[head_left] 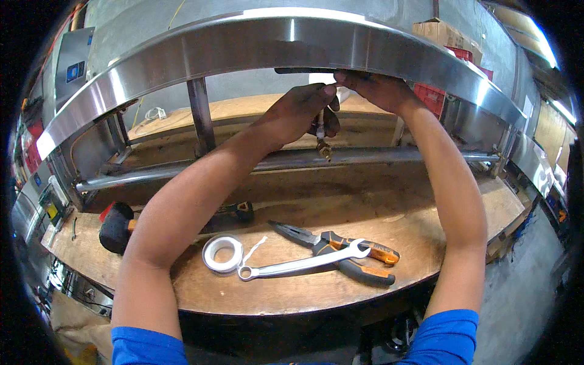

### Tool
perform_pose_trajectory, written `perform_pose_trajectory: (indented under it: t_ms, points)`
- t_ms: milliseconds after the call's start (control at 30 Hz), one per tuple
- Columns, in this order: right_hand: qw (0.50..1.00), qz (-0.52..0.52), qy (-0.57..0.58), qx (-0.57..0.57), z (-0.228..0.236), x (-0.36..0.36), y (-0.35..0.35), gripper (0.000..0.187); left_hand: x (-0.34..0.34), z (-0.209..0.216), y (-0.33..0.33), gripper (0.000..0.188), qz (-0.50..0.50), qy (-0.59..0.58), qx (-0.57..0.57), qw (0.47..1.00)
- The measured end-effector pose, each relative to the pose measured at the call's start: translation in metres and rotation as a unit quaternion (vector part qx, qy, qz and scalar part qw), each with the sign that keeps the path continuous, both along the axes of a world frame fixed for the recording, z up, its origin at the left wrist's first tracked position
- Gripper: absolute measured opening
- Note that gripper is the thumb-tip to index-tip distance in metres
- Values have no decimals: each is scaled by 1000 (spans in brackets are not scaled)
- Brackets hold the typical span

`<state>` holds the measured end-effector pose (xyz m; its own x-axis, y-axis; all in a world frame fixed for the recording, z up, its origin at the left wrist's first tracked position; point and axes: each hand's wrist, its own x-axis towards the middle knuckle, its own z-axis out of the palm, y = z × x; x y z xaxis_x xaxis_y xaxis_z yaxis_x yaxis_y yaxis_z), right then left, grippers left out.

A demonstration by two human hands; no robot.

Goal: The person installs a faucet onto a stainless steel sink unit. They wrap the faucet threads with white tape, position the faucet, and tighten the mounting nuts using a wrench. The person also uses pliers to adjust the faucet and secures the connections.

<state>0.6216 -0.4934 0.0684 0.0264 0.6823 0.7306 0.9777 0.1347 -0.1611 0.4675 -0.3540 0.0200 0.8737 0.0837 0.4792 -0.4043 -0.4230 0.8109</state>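
Observation:
Both my arms reach forward under the front edge of a stainless steel frame [322, 45]. My left hand [304, 112] is closed around a slim brass fitting [324, 149], whose lower end hangs below the fingers; a whitish band shows on its upper part. Close beside it, my right hand [383, 91] is up against the underside of the steel edge with its fingers bent together. Whatever those right fingertips grip is hidden. Something white shows behind the two hands. A dark strip [298, 70] runs along the underside of the edge there.
On the wooden bench [243, 298] lie long-nose pliers [334, 249], a combination wrench [298, 266] across their handles, a roll of white tape [207, 252] and a black-headed mallet [115, 231]. A steel crossbar [383, 156] spans behind them. Red crates [429, 97] and a cardboard box [444, 33] stand beyond.

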Motion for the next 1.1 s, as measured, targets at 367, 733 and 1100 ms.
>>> perform_pose_trajectory:
  t_ms: [367,733,1100]
  points:
    - [988,-60,-132,50,0,-3,5,43,-23,26,-4,60,251,7,503,827]
    - [998,-62,-1,-27,9,-17,-3,47,-22,18,2,39,158,49,353,921]
    - [994,-89,-57,-16,10,1,1,47,-23,15,3,45,218,81,467,853]
